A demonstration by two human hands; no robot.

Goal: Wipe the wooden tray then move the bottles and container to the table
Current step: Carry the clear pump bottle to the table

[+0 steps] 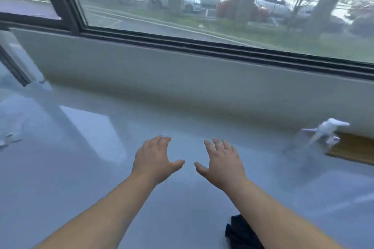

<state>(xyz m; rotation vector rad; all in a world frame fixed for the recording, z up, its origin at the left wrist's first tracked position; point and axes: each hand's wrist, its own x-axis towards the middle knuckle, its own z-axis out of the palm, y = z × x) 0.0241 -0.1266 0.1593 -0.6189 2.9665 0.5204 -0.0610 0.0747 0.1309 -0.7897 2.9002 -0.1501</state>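
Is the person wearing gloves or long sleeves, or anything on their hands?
No. The left hand and right hand are both bare, with no gloves, rings, watch or bracelets showing. The forearms are uncovered too; no sleeve comes into view anywhere along them.

A wide dark-framed window (pixel 202 2) is running across from ten to three o'clock, showing blurred parked cars, trees and fence posts. Below it a pale grey wall (pixel 162 70) is meeting a glossy grey floor (pixel 81 168) that is reflecting daylight at nine o'clock.
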